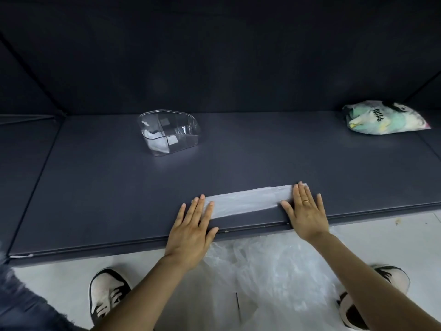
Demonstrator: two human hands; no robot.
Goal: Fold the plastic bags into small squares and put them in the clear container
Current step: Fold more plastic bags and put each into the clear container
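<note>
We are pressing our left hand (191,225) flat on the left end of the folded strip (245,200), fingers straight and spread, and our right hand (304,209) is lying flat on its right end; neither is gripping anything. The strip is resting along the near edge of the dark table (119,187), between our palms. To do this step well, we are probably wanting to smooth air out toward the ends, keep the long edges lined up, then fold one end over in even squares. Beyond the strip, to its far left, the clear container (168,132) is sitting with something pale inside. Far right of the strip, a stuffed bag (384,118) is lying. Below it, loose plastic (267,266) is hanging by our shoes.
</note>
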